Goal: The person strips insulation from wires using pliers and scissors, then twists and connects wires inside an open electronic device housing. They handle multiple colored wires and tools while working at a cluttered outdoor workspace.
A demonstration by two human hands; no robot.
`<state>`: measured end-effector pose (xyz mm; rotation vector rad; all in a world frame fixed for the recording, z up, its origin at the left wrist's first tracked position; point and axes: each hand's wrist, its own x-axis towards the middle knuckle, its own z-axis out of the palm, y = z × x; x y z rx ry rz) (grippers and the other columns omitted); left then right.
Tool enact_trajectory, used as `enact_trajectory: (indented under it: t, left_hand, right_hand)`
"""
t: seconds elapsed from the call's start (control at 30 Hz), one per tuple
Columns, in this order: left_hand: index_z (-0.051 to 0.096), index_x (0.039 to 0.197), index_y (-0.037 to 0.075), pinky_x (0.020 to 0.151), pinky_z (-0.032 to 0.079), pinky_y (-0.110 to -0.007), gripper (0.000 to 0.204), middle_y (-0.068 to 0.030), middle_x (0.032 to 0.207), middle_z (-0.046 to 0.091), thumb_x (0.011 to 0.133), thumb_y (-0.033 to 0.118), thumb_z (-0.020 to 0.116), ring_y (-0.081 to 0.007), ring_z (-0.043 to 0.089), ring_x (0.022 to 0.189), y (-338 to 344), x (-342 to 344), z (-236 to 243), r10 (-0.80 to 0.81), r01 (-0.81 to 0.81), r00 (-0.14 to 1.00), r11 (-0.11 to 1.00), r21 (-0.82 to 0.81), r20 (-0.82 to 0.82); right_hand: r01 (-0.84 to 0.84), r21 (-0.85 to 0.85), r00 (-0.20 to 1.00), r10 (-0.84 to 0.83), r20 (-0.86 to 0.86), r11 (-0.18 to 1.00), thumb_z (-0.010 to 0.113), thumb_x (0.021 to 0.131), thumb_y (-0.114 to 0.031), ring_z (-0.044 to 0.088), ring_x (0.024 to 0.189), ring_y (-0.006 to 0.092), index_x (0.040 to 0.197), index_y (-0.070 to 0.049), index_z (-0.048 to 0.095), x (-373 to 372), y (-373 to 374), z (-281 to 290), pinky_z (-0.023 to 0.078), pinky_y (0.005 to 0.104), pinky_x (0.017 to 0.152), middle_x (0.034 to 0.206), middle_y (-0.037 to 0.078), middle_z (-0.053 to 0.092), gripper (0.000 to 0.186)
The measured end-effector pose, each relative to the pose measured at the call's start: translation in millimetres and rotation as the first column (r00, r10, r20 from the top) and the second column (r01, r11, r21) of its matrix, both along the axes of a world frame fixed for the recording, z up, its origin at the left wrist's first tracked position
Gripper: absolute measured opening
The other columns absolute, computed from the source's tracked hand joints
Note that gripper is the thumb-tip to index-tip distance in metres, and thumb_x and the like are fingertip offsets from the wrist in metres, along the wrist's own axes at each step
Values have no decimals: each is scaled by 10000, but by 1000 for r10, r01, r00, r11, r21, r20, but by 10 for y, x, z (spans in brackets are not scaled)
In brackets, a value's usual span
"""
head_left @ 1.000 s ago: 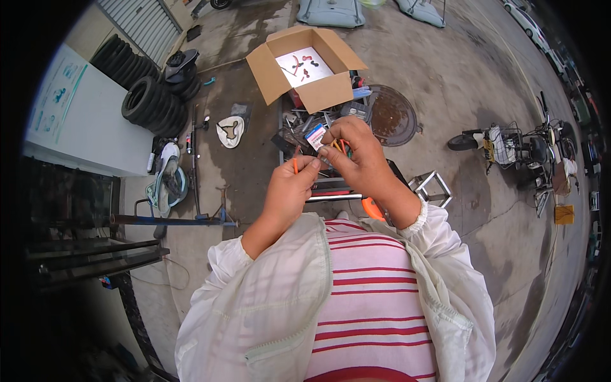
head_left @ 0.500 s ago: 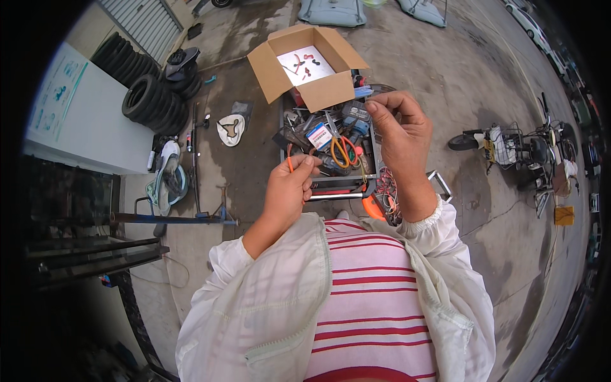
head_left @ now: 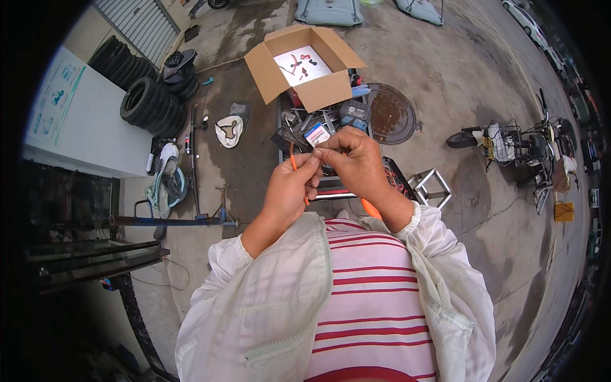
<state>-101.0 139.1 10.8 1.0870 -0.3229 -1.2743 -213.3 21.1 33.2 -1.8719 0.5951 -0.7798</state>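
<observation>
My left hand is closed in a pinch around a thin orange wire, one part sticking up above the thumb and another showing below the fingers. Right beside it, my right hand pinches thumb against forefinger at the left fingertips. Whatever lies between those right fingers is too small to make out. Under both hands stands a tool cart heaped with tools. A white and blue label card shows just above the fingertips, and a blue and black power tool lies behind the right hand.
An open cardboard box rests on the cart's far end, with small red and black pieces on its white bottom. A metal frame stands right of the cart. Tires are stacked at left; a motorcycle is at right.
My right hand has come down and left from above the cart to meet my left hand, covering the orange-handled scissors. The left hand has stayed in place with the orange wire.
</observation>
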Motion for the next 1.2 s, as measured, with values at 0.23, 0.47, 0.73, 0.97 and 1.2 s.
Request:
enact_trajectory:
  t: [0.23, 0.47, 0.73, 0.97, 1.2]
  left_hand:
    - [633, 1008, 20, 477, 399, -212, 202, 1, 839, 608, 1007, 192, 527, -22, 473, 587, 58, -10, 4, -2, 4, 982, 1000, -12, 188]
    - [598, 1070, -3, 647, 555, -259, 168, -59, 927, 644, 995, 89, 479, -114, 644, 760, 27, -38, 77, 75, -77, 990, 997, 14, 116]
    - [627, 1025, 6, 679, 498, -253, 163, -17, 890, 639, 964, 61, 487, -81, 591, 793, 33, -46, 72, 3, -13, 966, 999, 36, 260]
    - [649, 1011, -3, 717, 456, -225, 174, 7, 877, 641, 974, 119, 532, -39, 546, 795, 41, -129, 84, 14, -35, 941, 998, 57, 337]
    - [659, 1028, 0, 585, 379, -218, 196, 31, 751, 550, 981, 162, 560, -34, 436, 635, 62, -100, 57, -74, 38, 963, 989, 140, 260]
  right_hand:
    - [1, -622, 1000, -15, -17, 783, 740, 755, -195, 529, 999, 305, 1189, -114, 651, -39, 110, 217, 391, 434, 895, 1084, 126, 571, 450]
    - [-64, -759, 998, 39, -50, 648, 726, 760, -202, 517, 996, 302, 1211, -116, 635, -22, 235, 216, 399, 448, 880, 1123, 104, 543, 468]
    - [5, -578, 996, 46, 73, 816, 730, 737, -106, 544, 920, 273, 970, -100, 677, 47, 182, 124, 406, 414, 821, 955, 67, 597, 239]
    - [12, -605, 1000, 9, 30, 797, 719, 736, -83, 538, 863, 258, 853, -114, 672, 16, 162, 145, 378, 390, 787, 875, 38, 602, 130]
    - [287, -556, 955, -188, 229, 780, 704, 758, -60, 522, 801, 250, 833, -106, 660, -5, -166, 151, 366, 377, 754, 822, 47, 605, 99]
